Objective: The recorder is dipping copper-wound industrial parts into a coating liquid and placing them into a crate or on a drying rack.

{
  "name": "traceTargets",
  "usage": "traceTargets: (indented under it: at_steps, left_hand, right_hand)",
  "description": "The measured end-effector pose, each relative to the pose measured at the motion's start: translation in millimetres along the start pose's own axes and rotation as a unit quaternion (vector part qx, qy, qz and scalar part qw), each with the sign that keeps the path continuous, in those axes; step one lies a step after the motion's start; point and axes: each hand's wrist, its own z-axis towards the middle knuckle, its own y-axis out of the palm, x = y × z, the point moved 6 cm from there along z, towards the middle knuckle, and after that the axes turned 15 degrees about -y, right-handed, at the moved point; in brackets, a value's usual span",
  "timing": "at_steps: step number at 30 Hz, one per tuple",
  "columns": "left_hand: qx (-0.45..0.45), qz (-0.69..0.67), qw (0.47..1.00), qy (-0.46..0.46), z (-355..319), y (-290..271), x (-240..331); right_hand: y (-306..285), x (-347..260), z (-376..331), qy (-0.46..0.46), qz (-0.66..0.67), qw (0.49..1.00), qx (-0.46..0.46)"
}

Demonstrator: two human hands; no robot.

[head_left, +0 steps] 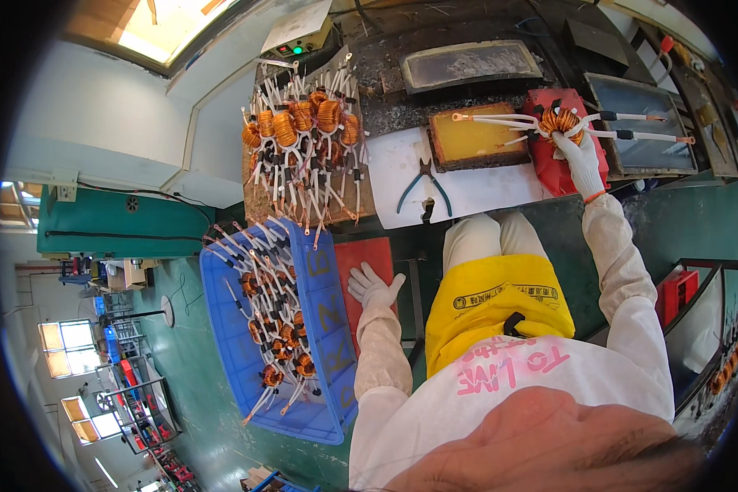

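My right hand [582, 164], in a white glove, grips a copper-wound ring coil [561, 120] by its near side. The coil's white-sleeved leads stick out left and right, with copper lugs at their ends. Beneath it is a red block-like stand [556, 174]; whether the coil rests on it I cannot tell. My left hand [375, 287], also gloved, has its fingers spread over a red panel [364, 251] beside a blue crate [336, 328]. Nothing is in that hand. Several similar coils [283, 344] lie inside the crate.
More leaded coils [303, 123] are heaped on a board at the left of the bench. Pliers with dark green handles [425, 190] lie on white sheeting [394, 156]. Behind them sits a tray of yellowish material [477, 135]. A grey-topped tray [644, 123] stands at the right.
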Motion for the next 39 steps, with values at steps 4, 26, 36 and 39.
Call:
traceTargets:
  at_steps: [4,26,36,39]
  left_hand:
    - [0.012,-0.002,1.0,0.002,0.8,-0.6,-0.2]
    - [0.282,-0.052,0.956,0.057,-25.4,-18.2,9.5]
    - [0.289,-0.069,0.953,0.062,-28.2,-22.3,10.2]
    - [0.294,-0.073,0.951,0.066,-27.8,-22.8,9.2]
  right_hand:
    - [-1.2,-0.7,-0.1,-0.004,0.01,1.0,0.006]
    - [30.6,18.6,74.3,-0.016,-0.03,0.98,0.196]
    - [32.3,9.4,72.8,0.006,-0.106,0.973,0.203]
    - [34.8,7.3,71.8,-0.004,-0.113,0.975,0.193]
